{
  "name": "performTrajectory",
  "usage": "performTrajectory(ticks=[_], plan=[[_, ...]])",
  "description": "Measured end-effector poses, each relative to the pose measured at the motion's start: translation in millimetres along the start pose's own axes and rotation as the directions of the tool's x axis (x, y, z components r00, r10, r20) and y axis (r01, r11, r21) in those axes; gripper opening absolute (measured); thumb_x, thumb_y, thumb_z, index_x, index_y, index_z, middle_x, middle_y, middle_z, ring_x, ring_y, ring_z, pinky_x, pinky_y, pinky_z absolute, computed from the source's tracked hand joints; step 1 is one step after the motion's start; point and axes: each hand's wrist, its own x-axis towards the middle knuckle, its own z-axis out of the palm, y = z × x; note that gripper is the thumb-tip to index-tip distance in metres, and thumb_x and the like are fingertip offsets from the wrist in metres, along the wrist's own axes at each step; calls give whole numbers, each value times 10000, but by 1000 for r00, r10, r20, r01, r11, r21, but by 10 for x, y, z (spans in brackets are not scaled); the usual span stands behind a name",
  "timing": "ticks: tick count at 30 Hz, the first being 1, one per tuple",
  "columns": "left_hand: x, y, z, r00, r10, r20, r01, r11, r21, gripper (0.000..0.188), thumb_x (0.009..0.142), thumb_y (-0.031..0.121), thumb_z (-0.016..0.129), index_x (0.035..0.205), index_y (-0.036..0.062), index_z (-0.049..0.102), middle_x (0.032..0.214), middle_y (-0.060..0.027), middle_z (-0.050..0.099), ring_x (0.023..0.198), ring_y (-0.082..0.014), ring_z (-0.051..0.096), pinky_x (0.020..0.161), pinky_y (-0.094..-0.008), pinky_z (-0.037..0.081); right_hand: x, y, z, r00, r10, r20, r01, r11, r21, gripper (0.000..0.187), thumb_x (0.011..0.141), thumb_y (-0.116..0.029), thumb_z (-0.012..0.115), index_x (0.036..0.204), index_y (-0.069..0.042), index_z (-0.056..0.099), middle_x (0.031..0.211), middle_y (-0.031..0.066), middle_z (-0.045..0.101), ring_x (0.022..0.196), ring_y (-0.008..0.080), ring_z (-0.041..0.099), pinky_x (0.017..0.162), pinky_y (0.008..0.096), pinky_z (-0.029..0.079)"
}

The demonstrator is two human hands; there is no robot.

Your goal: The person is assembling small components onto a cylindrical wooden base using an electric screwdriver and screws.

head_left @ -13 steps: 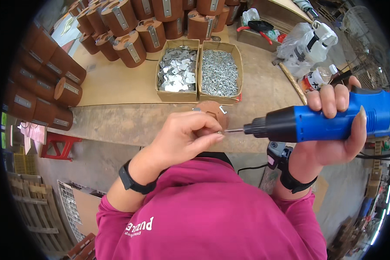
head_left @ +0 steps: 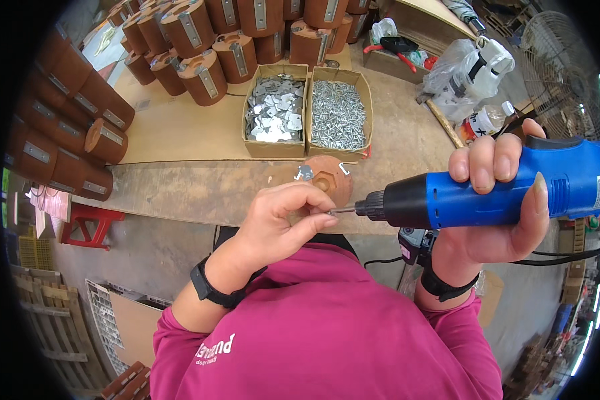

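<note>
My right hand grips a blue and black electric screwdriver, held level and pointing left. Its thin bit reaches the fingertips of my left hand. There the thumb and index finger pinch what looks like a small screw at the bit's tip, mostly covered by the fingers. Just beyond that hand, a round brown wooden piece with a hollow in its middle lies on the table. On its top are a small metal plate at the left and a bright metal piece at the right.
Behind the wooden piece stand a box of metal plates and a box of screws. Brown cylinders with metal strips are stacked at the back and left. A hammer, a bottle and a red stool are around.
The screwdriver and my right hand have moved left and slightly down, bringing the bit further into my left fingertips. My left hand has shifted slightly, and more of the wooden piece shows.
</note>
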Motion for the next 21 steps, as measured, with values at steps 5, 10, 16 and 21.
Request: performTrajectory(ticks=[5,10,16,21], plan=[[-5,0,15,1000,11,-10,-11,1000,-6,72,713,-31,608,764,1,568,739,-68,590,689,-128,548,624,-241,426,-8,-20,-5,1000,-8,-1,8,1000,-7,507,818,-231,419,1214,50,273,828,69,444,704,144,441,665,324,384],[0,7,25,999,35,7,-35,998,45,74,719,-33,590,784,-1,576,740,-75,588,686,-144,552,626,-250,425,1,-22,21,998,40,47,-37,998,-53,533,813,-233,419,1230,43,234,813,68,434,693,145,443,651,328,391],[65,-4,8,991,114,69,-129,947,293,111,660,-24,618,760,17,592,790,-63,583,765,-208,529,733,-295,398,9,71,114,997,69,26,-65,986,-154,521,799,-193,426,1223,40,232,799,84,448,653,169,464,637,343,416],[75,3,53,981,190,-32,-158,889,430,157,622,-12,628,769,37,602,964,-55,546,926,-245,452,824,-341,344,50,152,211,993,119,-18,-118,928,-353,485,789,-119,425,1199,60,235,774,108,465,643,187,489,642,348,432]])
